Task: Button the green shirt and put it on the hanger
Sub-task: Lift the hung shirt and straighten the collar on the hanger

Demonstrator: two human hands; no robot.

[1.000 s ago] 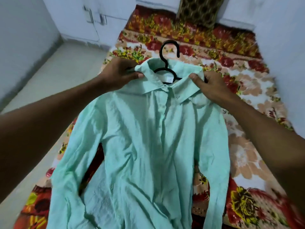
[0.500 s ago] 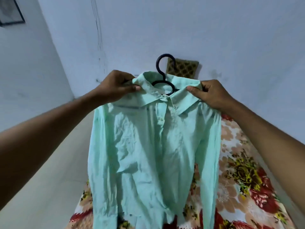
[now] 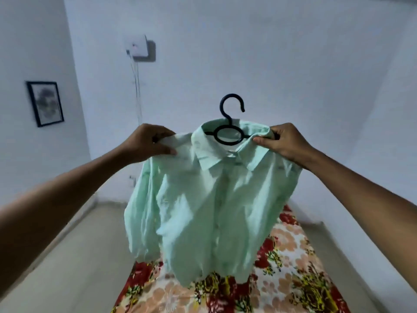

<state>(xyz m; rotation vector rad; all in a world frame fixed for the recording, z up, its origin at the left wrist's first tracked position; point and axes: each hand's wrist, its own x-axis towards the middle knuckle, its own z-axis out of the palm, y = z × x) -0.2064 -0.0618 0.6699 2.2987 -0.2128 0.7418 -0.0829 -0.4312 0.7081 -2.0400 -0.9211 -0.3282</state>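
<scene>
The mint green shirt (image 3: 203, 204) hangs in the air in front of me, front placket closed, draped on a black hanger (image 3: 229, 125) whose hook and ring stick up out of the collar. My left hand (image 3: 149, 143) pinches the shirt's left shoulder, thumb under the cloth fold. My right hand (image 3: 284, 141) grips the right shoulder beside the collar. The hanger's arms are hidden inside the shirt. The hem floats just above the bed.
A floral bedspread (image 3: 288, 279) in red, peach and yellow lies below the shirt. White walls surround me, with a framed picture (image 3: 44, 103) on the left wall and a switch box with a hanging cord (image 3: 140, 49) ahead. Grey floor (image 3: 67, 267) lies to the left.
Both hands have raised the shirt on its hanger off the bed until it hangs clear. My view has tilted up from the bed to the wall.
</scene>
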